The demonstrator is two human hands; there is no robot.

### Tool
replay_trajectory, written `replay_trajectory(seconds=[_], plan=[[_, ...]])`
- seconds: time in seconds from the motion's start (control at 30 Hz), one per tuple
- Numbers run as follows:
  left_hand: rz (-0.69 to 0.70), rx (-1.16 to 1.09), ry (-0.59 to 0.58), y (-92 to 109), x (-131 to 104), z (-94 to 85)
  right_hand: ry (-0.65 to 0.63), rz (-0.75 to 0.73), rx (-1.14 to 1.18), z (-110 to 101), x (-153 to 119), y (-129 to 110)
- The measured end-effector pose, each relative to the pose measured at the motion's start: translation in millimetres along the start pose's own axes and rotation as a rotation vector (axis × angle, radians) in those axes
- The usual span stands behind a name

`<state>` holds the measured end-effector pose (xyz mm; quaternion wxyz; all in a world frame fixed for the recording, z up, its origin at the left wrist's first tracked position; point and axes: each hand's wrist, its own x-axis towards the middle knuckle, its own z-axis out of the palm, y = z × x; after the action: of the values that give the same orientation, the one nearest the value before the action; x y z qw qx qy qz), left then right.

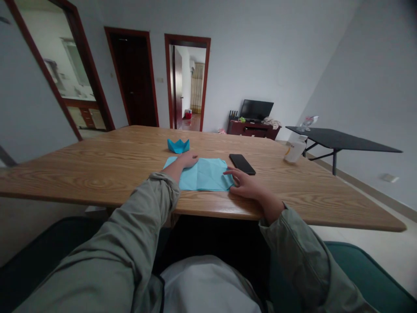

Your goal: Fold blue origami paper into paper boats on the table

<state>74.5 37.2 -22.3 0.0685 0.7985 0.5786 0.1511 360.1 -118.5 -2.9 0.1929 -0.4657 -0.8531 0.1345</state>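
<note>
A light-blue sheet of paper (211,176) with visible crease lines lies flat on the wooden table in front of me. My left hand (188,159) rests on its upper left part, palm down, the fingers laid toward the right and partly hidden. At the sheet's right edge is my right hand (243,182), its fingers spread, with fingertips touching the paper and the thumb near the lower right corner. Just beyond my left hand stands a folded blue paper boat (178,147).
A black phone (242,164) lies right of the sheet, close to my right hand. Farther right on the wooden table (97,161) stands a translucent plastic container (295,150). Behind are a black folding table (342,138) and a television (257,110) on a cabinet.
</note>
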Motion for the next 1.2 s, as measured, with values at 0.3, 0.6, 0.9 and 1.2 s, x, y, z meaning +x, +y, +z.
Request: replay_trajectory(seconds=[0.3,0.6,0.9,1.2], plan=[[0.042,0.085,0.008,-12,10,11.0,0.242,-0.051,0.165,3,2,-2],[0.026,0.076,0.014,-11,12,9.6,0.147,-0.127,0.169,1,-1,-12],[0.025,0.059,0.021,-17,14,13.4,0.231,-0.096,0.135,6,5,-3],[0.018,0.035,0.032,-14,12,10.9,0.303,-0.093,0.035,3,6,-4]])
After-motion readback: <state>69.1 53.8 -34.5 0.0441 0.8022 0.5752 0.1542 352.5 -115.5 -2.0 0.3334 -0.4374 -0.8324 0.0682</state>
